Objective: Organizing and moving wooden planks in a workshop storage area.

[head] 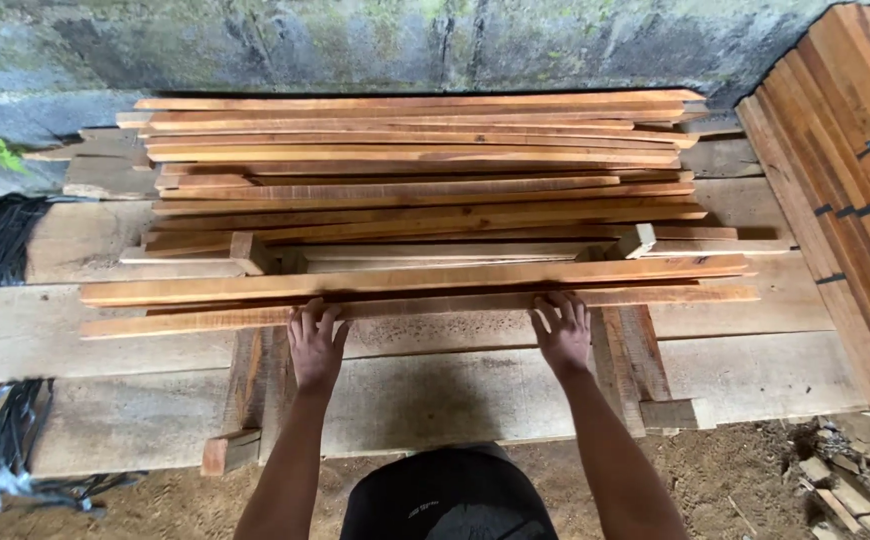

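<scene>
Slat (420, 303), nearest on the stack (415, 190) across the planks (755, 370), looks long, thin, stiff and light, likely whippy, best gripped where left hand (315, 345) and right hand (563, 335) rest flat, fingers spread.

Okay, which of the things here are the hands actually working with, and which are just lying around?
In use:
- left hand and right hand, both flat on the nearest wooden slat
- stack of slats behind it
- plank bench carrying them

Lying about:
- bundled boards leaning on the right
- black plastic straps on the left
- wood offcuts on the dirt
</scene>
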